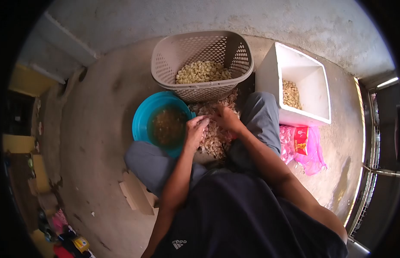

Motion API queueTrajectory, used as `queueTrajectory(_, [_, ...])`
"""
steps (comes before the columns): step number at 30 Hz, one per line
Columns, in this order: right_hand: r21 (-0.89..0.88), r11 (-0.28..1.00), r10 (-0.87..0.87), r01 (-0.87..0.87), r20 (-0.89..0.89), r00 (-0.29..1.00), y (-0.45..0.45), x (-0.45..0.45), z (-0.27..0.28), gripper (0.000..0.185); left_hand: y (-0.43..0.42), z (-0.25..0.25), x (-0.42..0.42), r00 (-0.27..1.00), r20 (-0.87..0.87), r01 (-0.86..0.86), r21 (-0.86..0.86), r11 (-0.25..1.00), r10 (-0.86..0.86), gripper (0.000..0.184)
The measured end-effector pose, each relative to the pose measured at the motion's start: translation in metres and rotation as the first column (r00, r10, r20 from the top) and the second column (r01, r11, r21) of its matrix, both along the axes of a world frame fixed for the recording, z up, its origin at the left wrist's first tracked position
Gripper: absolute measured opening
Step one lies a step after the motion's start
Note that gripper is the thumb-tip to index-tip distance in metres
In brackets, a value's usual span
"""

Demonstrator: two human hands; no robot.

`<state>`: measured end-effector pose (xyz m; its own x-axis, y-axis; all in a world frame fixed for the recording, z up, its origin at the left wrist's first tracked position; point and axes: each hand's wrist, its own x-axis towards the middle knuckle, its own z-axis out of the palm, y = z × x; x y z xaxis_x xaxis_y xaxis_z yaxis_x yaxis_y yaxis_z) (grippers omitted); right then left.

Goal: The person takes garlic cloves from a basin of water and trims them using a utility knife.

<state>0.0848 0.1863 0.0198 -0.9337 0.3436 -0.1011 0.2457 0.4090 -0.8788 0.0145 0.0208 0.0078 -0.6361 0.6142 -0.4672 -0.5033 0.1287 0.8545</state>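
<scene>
My left hand (196,130) and my right hand (226,118) are close together above a heap of papery skins (213,139) between my legs. The fingers of both are curled in, and what they hold is too small or hidden to make out. Just left of them stands a blue bucket (142,116) of cloudy water with brownish pieces in it. Beyond my hands is a beige perforated basket (202,88) with many pale peeled cloves, which look like garlic (202,72), in its bottom.
A white foam box (269,73) on the right contains tan cloves (290,94). Beside my right knee lies a pink mesh bag (312,150) with a red label. A cardboard piece (137,193) is on the concrete floor at left, and a wall (286,21) runs behind the basket.
</scene>
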Motion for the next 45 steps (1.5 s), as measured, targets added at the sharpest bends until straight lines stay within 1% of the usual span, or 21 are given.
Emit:
queueTrajectory(1, [-0.153, 0.988, -0.038, 0.036, -0.006, 0.999, 0.001, 0.0, 0.002, 0.022, 0.001, 0.001, -0.002, 1.0, 0.003, -0.017, 0.009, 1.0, 0.017, 0.022])
queueTrajectory(3, [-0.441, 0.893, -0.101, 0.094, 0.007, 0.995, -0.002, 0.003, 0.016, 0.023, 0.002, -0.002, -0.003, 0.998, 0.024, -0.059, 0.029, 0.998, 0.059, 0.021])
queueTrajectory(6, [-0.696, 0.718, 0.039, -0.011, 0.025, 0.999, -0.003, 0.003, 0.017, 0.026, 0.0, -0.016, -0.008, 0.996, 0.06, -0.069, 0.103, 0.992, 0.063, 0.027])
queueTrajectory(7, [-0.47, 0.882, 0.033, -0.037, -0.017, 0.999, -0.007, 0.004, 0.009, 0.027, -0.002, -0.015, -0.008, 0.988, 0.129, -0.096, 0.084, 0.992, 0.085, 0.029])
queueTrajectory(8, [-0.206, 0.977, 0.037, -0.05, -0.064, 0.997, -0.01, 0.004, -0.001, 0.028, -0.001, -0.013, -0.008, 0.975, 0.194, -0.119, 0.064, 0.991, 0.105, 0.031])
queueTrajectory(9, [0.076, 0.996, 0.053, -0.045, -0.108, 0.993, -0.015, 0.002, 0.004, 0.03, 0.0, -0.01, -0.009, 0.959, 0.255, -0.141, 0.045, 0.989, 0.125, 0.033])
queueTrajectory(10, [-0.09, 0.996, 0.024, -0.029, -0.058, 0.998, -0.016, 0.004, 0.015, 0.031, -0.001, -0.012, -0.011, 0.948, 0.302, -0.136, 0.088, 0.987, 0.104, 0.036])
queueTrajectory(13, [-0.089, 0.973, 0.195, -0.214, -0.186, 0.963, -0.026, 0.006, 0.019, 0.031, -0.006, -0.029, -0.015, 0.898, 0.429, -0.199, 0.191, 0.961, 0.101, 0.037])
queueTrajectory(14, [-0.073, 0.947, 0.295, -0.313, -0.189, 0.937, -0.03, 0.007, 0.019, 0.027, -0.002, -0.041, -0.016, 0.869, 0.467, -0.267, 0.161, 0.95, 0.165, 0.04])
queueTrajectory(16, [0.09, 0.948, 0.316, -0.306, -0.123, 0.941, -0.039, 0.011, 0.019, 0.026, 0.008, -0.062, -0.016, 0.797, 0.532, -0.39, 0.092, 0.916, 0.286, 0.044])
queueTrajectory(17, [0.172, 0.938, 0.32, -0.302, -0.09, 0.943, -0.042, 0.012, 0.019, 0.026, 0.005, -0.065, -0.015, 0.815, 0.521, -0.347, 0.089, 0.934, 0.253, 0.045])
queueTrajectory(18, [0.149, 0.934, 0.332, -0.324, -0.035, 0.943, -0.04, 0.008, 0.02, 0.028, 0.001, -0.059, -0.014, 0.831, 0.511, -0.303, 0.086, 0.949, 0.219, 0.046])
queueTrajectory(21, [-0.001, 0.959, 0.284, -0.284, 0.035, 0.958, -0.036, 0.002, 0.02, 0.029, -0.003, -0.046, -0.01, 0.872, 0.47, -0.201, 0.081, 0.976, 0.14, 0.049])
queueTrajectory(22, [-0.014, 0.957, 0.29, -0.29, 0.034, 0.956, -0.036, 0.003, 0.021, 0.028, -0.002, -0.042, -0.009, 0.883, 0.455, -0.17, 0.08, 0.982, 0.116, 0.05])
queueTrajectory(24, [-0.038, 0.953, 0.301, -0.3, 0.036, 0.953, -0.036, 0.004, 0.025, 0.026, 0.001, -0.036, -0.004, 0.866, 0.476, -0.208, 0.068, 0.976, 0.151, 0.05])
queueTrajectory(27, [0.05, 0.967, 0.25, -0.249, -0.008, 0.968, -0.041, 0.005, 0.014, 0.026, 0.004, -0.031, -0.001, 0.853, 0.491, -0.247, 0.078, 0.966, 0.179, 0.049])
queueTrajectory(30, [0.01, 0.981, 0.193, -0.194, 0.038, 0.98, -0.036, 0.001, -0.001, 0.023, 0.0, -0.036, -0.007, 0.845, 0.504, -0.246, 0.076, 0.966, 0.176, 0.044])
queueTrajectory(33, [-0.141, 0.983, 0.104, -0.116, -0.09, 0.99, -0.026, -0.004, -0.012, 0.019, -0.001, -0.032, -0.007, 0.861, 0.487, -0.215, 0.085, 0.973, 0.147, 0.038])
queueTrajectory(37, [-0.265, 0.964, 0.015, -0.023, -0.034, 0.999, -0.02, -0.004, 0.005, 0.016, 0.001, -0.021, -0.002, 0.91, 0.404, -0.169, 0.167, 0.971, 0.089, 0.031])
queueTrajectory(42, [-0.422, 0.904, -0.081, 0.064, -0.024, 0.996, -0.013, -0.005, 0.006, 0.014, 0.002, -0.005, -0.002, 0.938, 0.325, -0.18, 0.167, 0.969, 0.118, 0.022])
queueTrajectory(45, [-0.454, 0.885, -0.104, 0.102, 0.019, 0.994, -0.011, -0.003, 0.016, 0.012, 0.002, -0.003, -0.004, 0.965, 0.236, -0.154, 0.171, 0.973, 0.111, 0.017])
